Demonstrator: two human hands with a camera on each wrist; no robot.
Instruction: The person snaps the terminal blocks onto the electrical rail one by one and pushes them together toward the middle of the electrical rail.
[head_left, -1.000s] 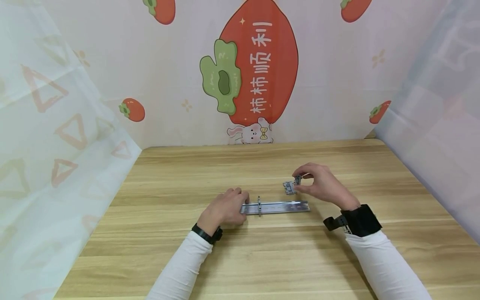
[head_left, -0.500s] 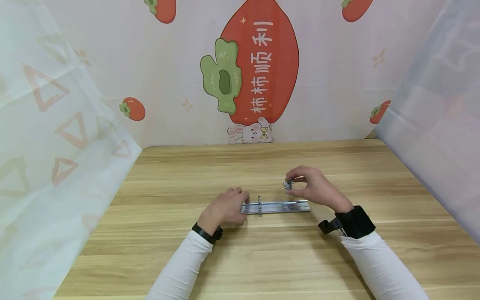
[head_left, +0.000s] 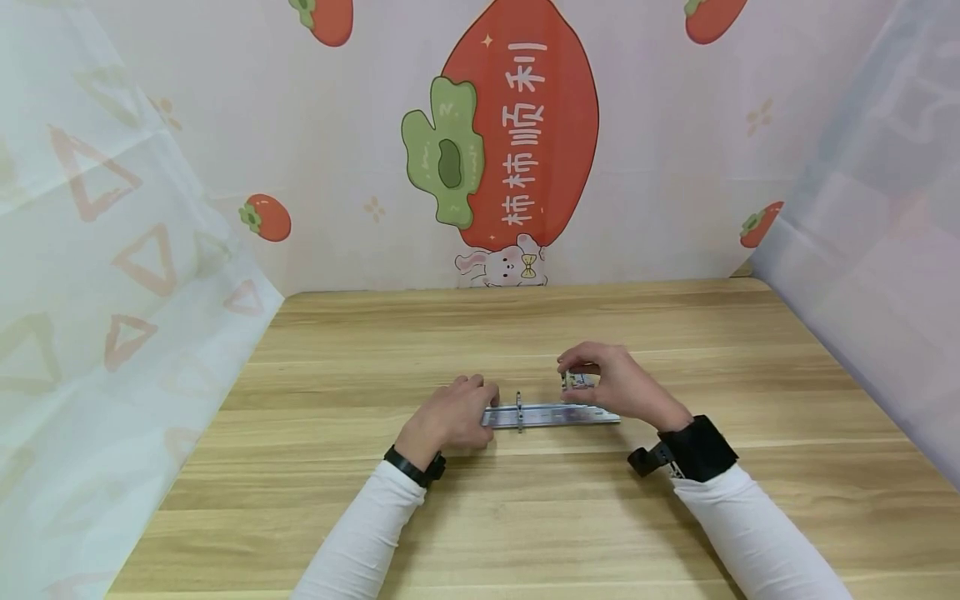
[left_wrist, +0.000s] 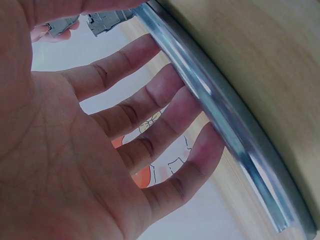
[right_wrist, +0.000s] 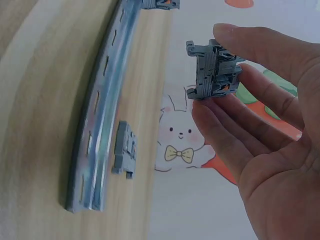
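A slotted metal DIN rail [head_left: 555, 415] lies on the wooden table. My left hand [head_left: 453, 414] grips its left end; in the left wrist view the fingers bend against the rail's edge [left_wrist: 212, 107]. One grey terminal block [head_left: 519, 412] stands across the rail, just right of that hand. Between thumb and fingers, my right hand [head_left: 622, 387] pinches a second grey terminal block [right_wrist: 212, 70], held up behind the rail and apart from it. Another grey terminal block [right_wrist: 126, 150] lies flat on the table behind the rail's right part, partly hidden by the right hand in the head view.
The wooden tabletop [head_left: 510, 517] stretches around the rail. A printed fabric backdrop [head_left: 337, 150] stands at the table's far edge, with pale curtains on the left [head_left: 112, 250] and right [head_left: 885, 208].
My right hand has moved left and toward the rail, carrying its terminal block past the one lying on the table. The left hand and the rail have stayed in place.
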